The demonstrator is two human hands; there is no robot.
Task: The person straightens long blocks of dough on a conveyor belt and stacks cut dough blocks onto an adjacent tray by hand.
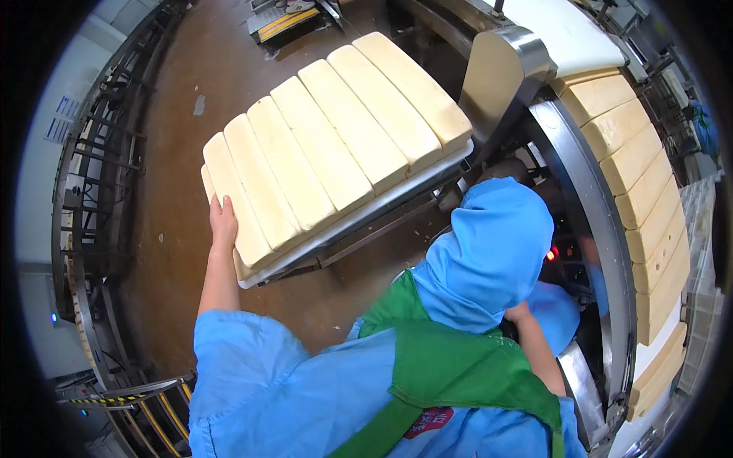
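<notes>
Long pale-yellow blocks (328,145) lie side by side in a layer on a white tray (359,217), with another layer partly showing underneath. My left hand (222,221) rests against the outer left block, its fingers lying along the surface and partly hidden. At the right, my right hand (518,311) is mostly hidden beside the blue head covering (496,252) of a person close in front; its fingers cannot be made out.
More pale blocks (634,175) line a curved metal-edged conveyor (588,175) at the right. A rounded metal housing (500,84) stands beyond the tray. Racks (99,145) run along the left, a yellow-edged step (286,27) is at the top, and yellow rails (153,420) are lower left.
</notes>
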